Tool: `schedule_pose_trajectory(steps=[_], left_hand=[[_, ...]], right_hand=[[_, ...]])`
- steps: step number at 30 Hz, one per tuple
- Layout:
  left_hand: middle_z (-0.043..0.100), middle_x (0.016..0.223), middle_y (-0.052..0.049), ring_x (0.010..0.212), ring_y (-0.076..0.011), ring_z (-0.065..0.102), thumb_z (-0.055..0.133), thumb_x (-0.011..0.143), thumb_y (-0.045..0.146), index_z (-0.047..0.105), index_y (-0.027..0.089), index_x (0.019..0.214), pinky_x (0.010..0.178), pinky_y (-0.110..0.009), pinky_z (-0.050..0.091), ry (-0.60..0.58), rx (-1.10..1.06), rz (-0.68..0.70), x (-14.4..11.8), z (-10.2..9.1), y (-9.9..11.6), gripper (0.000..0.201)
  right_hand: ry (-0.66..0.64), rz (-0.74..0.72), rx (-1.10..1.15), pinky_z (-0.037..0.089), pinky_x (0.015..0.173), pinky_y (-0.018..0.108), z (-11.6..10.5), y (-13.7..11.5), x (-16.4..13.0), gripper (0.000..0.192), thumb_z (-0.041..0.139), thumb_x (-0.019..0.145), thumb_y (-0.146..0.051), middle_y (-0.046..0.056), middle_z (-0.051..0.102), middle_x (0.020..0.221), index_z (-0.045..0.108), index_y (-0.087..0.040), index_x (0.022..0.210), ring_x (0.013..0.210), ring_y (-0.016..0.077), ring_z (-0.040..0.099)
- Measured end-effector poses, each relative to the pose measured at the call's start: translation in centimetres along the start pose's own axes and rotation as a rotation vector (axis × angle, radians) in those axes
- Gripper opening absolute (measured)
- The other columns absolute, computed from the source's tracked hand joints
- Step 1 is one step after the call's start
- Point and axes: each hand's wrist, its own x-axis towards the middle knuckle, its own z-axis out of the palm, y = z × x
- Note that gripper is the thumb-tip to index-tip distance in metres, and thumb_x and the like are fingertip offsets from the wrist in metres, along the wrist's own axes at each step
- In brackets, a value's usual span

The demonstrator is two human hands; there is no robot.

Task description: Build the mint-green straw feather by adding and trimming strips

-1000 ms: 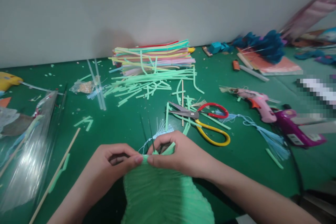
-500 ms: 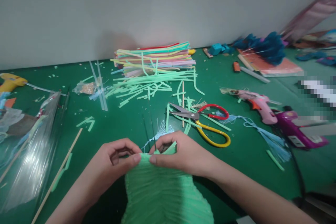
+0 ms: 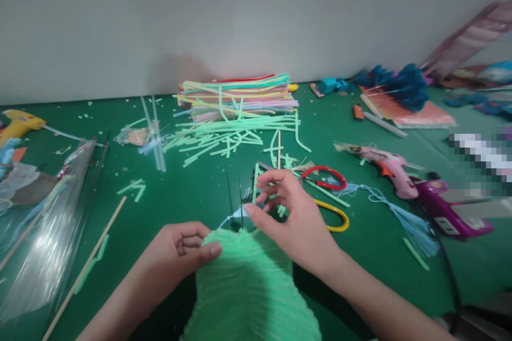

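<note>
A ribbed piece made of light green straws [image 3: 250,293] lies in front of me on the green table [image 3: 192,192]. My left hand [image 3: 180,253] pinches its top left edge with thumb and forefinger. My right hand [image 3: 292,218] hovers just above the piece's top edge, fingers apart, with nothing in it. Two thin dark wires [image 3: 240,197] stick up from the top of the piece, beside pale blue threads. Red and yellow handled scissors [image 3: 328,192] lie just behind my right hand, partly hidden by it.
A stack of coloured straws [image 3: 240,98] and cut green pieces [image 3: 224,136] lie near the wall. Pink [image 3: 384,162], purple [image 3: 448,208] and yellow [image 3: 18,122] glue guns lie around. A clear plastic bag [image 3: 44,229] and a wooden stick [image 3: 86,269] are at the left.
My right hand has let go of the green piece's top edge and lifted away towards the scissors, fingers spreading. My left hand still pinches the piece.
</note>
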Motion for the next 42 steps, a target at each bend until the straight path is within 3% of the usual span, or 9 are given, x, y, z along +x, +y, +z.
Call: schedule_pose_trajectory(steps=[1,3,7,9,14,19,27,33,42], left_hand=[[0.066,0.064,0.003,0.06,-0.0128,0.057,0.077,0.069,0.026,0.063,0.017,0.072,0.057,-0.022,0.038,-0.002,-0.009,0.0,0.0,0.1,0.0,0.017],[0.069,0.069,0.001,0.066,-0.0153,0.061,0.076,0.071,0.028,0.066,0.018,0.077,0.063,-0.023,0.042,-0.027,-0.064,0.008,-0.1,0.2,0.2,0.016],[0.072,0.084,0.0,0.078,-0.0177,0.064,0.071,0.076,0.038,0.067,0.022,0.1,0.071,-0.026,0.045,-0.015,-0.127,0.029,-0.4,0.2,0.8,0.028],[0.07,0.083,0.001,0.075,-0.0173,0.061,0.068,0.076,0.038,0.068,0.024,0.1,0.069,-0.025,0.043,0.041,-0.05,0.048,-0.4,0.0,1.0,0.027],[0.069,0.093,0.0,0.086,-0.0223,0.061,0.068,0.071,0.038,0.069,0.026,0.098,0.073,-0.028,0.043,0.063,0.109,0.098,-0.4,0.4,1.0,0.029],[0.069,0.077,0.001,0.078,-0.0218,0.06,0.072,0.068,0.042,0.072,0.023,0.087,0.07,-0.028,0.04,0.103,0.208,0.059,0.2,1.5,0.3,0.026],[0.068,0.071,0.003,0.072,-0.0185,0.057,0.071,0.069,0.033,0.072,0.024,0.075,0.067,-0.024,0.038,0.113,0.175,0.07,-0.1,1.9,0.5,0.012],[0.065,0.068,0.002,0.07,-0.0182,0.056,0.069,0.071,0.042,0.072,0.023,0.072,0.067,-0.025,0.038,0.12,0.207,0.123,-0.2,2.0,0.3,0.02],[0.068,0.071,0.001,0.07,-0.018,0.059,0.07,0.071,0.043,0.072,0.022,0.073,0.068,-0.026,0.042,0.055,0.185,0.154,-0.3,2.2,0.3,0.021]], right_hand=[[0.035,-0.06,-0.025,0.05,0.071,0.03,-0.1,-0.1,0.0,0.03,0.068,0.079,-0.034,0.005,0.062,0.103,0.057,-0.021,0.104,0.083,0.0155,0.061],[-0.038,-0.096,-0.05,0.05,0.076,0.031,-0.5,-0.1,0.1,0.023,0.067,0.081,-0.032,0.004,0.062,0.098,0.059,-0.021,0.099,0.087,0.0163,0.06],[-0.294,0.084,0.115,0.05,0.069,0.027,-1.8,0.6,0.3,0.029,0.067,0.082,-0.037,0.004,0.063,0.097,0.057,-0.02,0.104,0.082,0.0138,0.061],[-0.354,0.159,0.2,0.049,0.064,0.024,-2.4,0.9,0.4,0.028,0.067,0.082,-0.039,0.002,0.063,0.089,0.06,-0.019,0.1,0.075,0.0116,0.059],[-0.332,0.179,0.185,0.044,0.057,0.019,-2.2,0.8,0.1,0.015,0.07,0.081,-0.032,-0.003,0.061,0.07,0.066,-0.017,0.084,0.062,0.0076,0.054],[-0.383,0.136,0.151,0.045,0.06,0.021,-0.9,0.2,-0.2,0.017,0.067,0.083,-0.033,-0.001,0.065,0.077,0.068,-0.018,0.091,0.069,0.0103,0.058],[-0.383,-0.03,0.063,0.047,0.079,0.028,-0.8,0.1,0.0,0.008,0.063,0.086,-0.023,0.002,0.066,0.097,0.066,-0.019,0.08,0.088,0.0137,0.061],[-0.369,-0.038,0.059,0.046,0.082,0.029,-0.3,0.1,-0.3,0.009,0.065,0.085,-0.021,0.001,0.063,0.095,0.063,-0.019,0.077,0.088,0.0135,0.06],[-0.531,0.006,0.107,0.046,0.084,0.027,-0.1,-0.5,-0.2,0.016,0.059,0.089,-0.021,0.003,0.062,0.094,0.063,-0.017,0.075,0.091,0.0133,0.06]])
